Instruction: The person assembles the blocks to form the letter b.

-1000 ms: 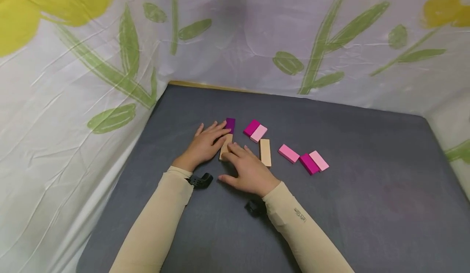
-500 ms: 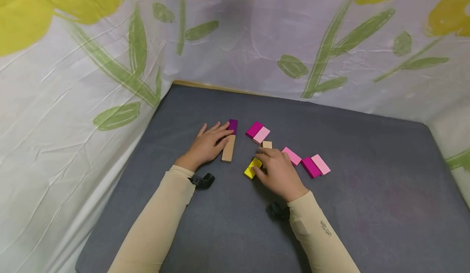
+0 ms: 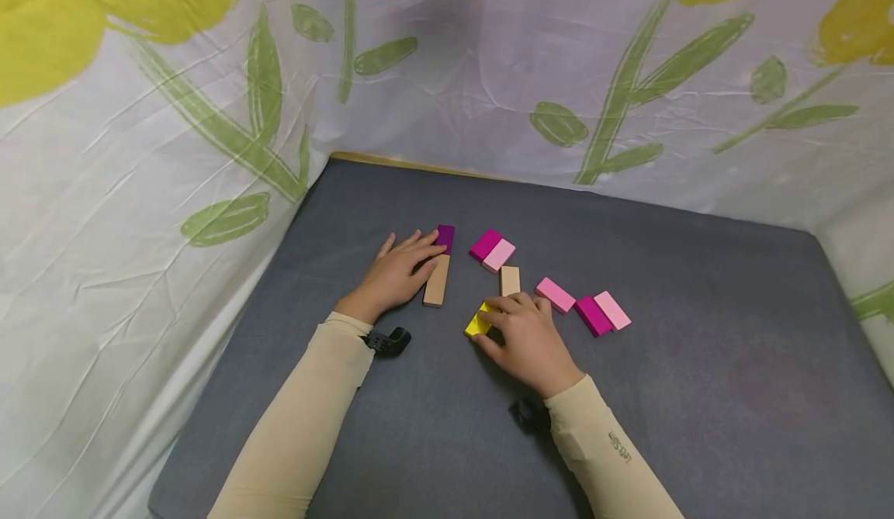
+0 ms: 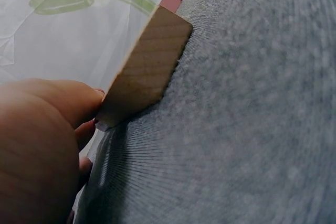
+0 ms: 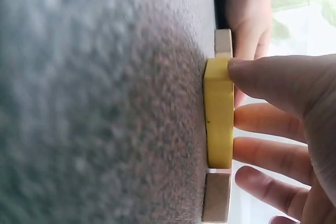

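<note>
My left hand (image 3: 394,275) lies flat at the left, fingers extended. Its fingertips touch a purple block (image 3: 445,237), and its thumb rests against the plain wooden block (image 3: 436,282) that stands end to end with it; in the left wrist view the thumb meets the side of that wooden block (image 4: 144,61). My right hand (image 3: 524,338) pinches a yellow block (image 3: 476,323) on the table. In the right wrist view the thumb is at one end of the yellow block (image 5: 219,119), with fingers along its upper edge, partly hidden.
Beyond the right hand lies another plain wooden block (image 3: 510,278). A magenta block (image 3: 485,243) and a light pink block (image 3: 499,255) touch farther back. To the right are a pink block (image 3: 555,294), a magenta one (image 3: 593,316) and a light pink one (image 3: 612,310) on the grey table (image 3: 698,395).
My right hand has gone from the left wooden block rightward to the yellow block, which its fingers now hold. The left hand has stayed by the purple and wooden blocks. The view has shifted slightly.
</note>
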The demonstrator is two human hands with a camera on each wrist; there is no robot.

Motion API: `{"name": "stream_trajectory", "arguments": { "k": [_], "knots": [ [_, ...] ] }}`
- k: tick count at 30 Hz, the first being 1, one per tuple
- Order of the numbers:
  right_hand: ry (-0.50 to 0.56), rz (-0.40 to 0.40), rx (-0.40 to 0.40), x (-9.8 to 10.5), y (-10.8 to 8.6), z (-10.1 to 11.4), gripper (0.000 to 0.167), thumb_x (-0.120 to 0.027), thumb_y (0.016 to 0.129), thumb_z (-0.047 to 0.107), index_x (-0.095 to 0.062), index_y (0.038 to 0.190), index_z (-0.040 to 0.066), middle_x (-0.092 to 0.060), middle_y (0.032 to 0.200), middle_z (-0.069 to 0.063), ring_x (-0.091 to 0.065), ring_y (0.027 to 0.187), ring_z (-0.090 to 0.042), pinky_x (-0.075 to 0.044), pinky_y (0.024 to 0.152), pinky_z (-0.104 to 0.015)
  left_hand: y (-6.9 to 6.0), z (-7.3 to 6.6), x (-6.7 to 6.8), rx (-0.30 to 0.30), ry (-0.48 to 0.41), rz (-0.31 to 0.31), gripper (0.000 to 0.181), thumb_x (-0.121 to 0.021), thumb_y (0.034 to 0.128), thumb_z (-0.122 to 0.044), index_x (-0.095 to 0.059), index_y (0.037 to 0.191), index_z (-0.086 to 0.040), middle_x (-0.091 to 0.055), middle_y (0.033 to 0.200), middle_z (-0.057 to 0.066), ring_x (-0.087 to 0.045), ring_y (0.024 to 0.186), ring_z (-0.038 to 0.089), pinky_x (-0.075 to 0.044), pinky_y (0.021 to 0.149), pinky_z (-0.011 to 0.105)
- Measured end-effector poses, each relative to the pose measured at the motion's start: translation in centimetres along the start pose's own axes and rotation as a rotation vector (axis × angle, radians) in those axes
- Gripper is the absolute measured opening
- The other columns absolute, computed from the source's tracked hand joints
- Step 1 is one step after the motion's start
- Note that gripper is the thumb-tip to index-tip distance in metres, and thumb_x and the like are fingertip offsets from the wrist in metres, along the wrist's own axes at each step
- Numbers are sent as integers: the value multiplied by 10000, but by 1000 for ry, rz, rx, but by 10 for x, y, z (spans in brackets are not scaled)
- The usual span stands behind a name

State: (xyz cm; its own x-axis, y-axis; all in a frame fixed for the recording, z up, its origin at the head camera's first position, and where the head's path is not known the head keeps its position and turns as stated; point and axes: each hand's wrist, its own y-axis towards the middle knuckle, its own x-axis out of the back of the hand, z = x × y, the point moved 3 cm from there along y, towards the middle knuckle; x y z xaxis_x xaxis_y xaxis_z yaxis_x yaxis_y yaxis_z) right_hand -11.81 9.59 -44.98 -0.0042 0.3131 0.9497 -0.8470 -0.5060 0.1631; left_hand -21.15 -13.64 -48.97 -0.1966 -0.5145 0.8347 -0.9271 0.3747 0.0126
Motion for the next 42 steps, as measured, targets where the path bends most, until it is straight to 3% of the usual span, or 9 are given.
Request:
{"name": "stream_trajectory", "arguments": {
  "k": [11, 24, 31, 37, 42],
  "knots": [
    [19, 25, 23, 2, -7, 9, 348, -885, 849, 359, -839, 1129, 157, -751, 1249, -63, -643, 1100, -255, -392, 796, -383, 1, -2, 5, -8, -11, -16, 446, -499, 1122, -338, -553, 1547, -216, -363, 1688, -17, -272, 1595, 260, 22, 1313, 554],
    [87, 71, 59, 11, -17, 20, 362, -965, 753, 324, -819, 1022, 132, -753, 1058, -5, -667, 1050, -219, -433, 826, -388, 4, -1, 7, -12, -1, -19, 443, -502, 1121, -320, -557, 1544, -202, -360, 1690, -16, -271, 1596, 260, 16, 1310, 569],
    [108, 116, 43, 13, -15, 15, 334, -896, 839, 358, -806, 1082, 148, -739, 1072, 12, -673, 1035, -174, -440, 815, -365, 3, 0, 6, -6, 0, -10, 448, -503, 1120, -327, -551, 1549, -206, -349, 1695, -21, -265, 1598, 256, 19, 1310, 567],
    [97, 61, -6, 19, -7, -1, 318, -864, 879, 281, -794, 1131, 100, -729, 1126, -55, -674, 1055, -240, -521, 892, -440, 2, -1, 3, -5, 3, -3, 448, -505, 1121, -325, -547, 1551, -209, -349, 1696, -23, -262, 1599, 255, 20, 1311, 565],
    [50, -5, -14, 21, -1, -16, 300, -856, 885, 160, -786, 1158, 54, -704, 1163, -129, -679, 1041, -300, -559, 885, -489, 0, 0, -1, -6, -1, 4, 446, -513, 1118, -317, -552, 1548, -204, -355, 1694, -19, -264, 1599, 257, 19, 1309, 570]
  ]
}}
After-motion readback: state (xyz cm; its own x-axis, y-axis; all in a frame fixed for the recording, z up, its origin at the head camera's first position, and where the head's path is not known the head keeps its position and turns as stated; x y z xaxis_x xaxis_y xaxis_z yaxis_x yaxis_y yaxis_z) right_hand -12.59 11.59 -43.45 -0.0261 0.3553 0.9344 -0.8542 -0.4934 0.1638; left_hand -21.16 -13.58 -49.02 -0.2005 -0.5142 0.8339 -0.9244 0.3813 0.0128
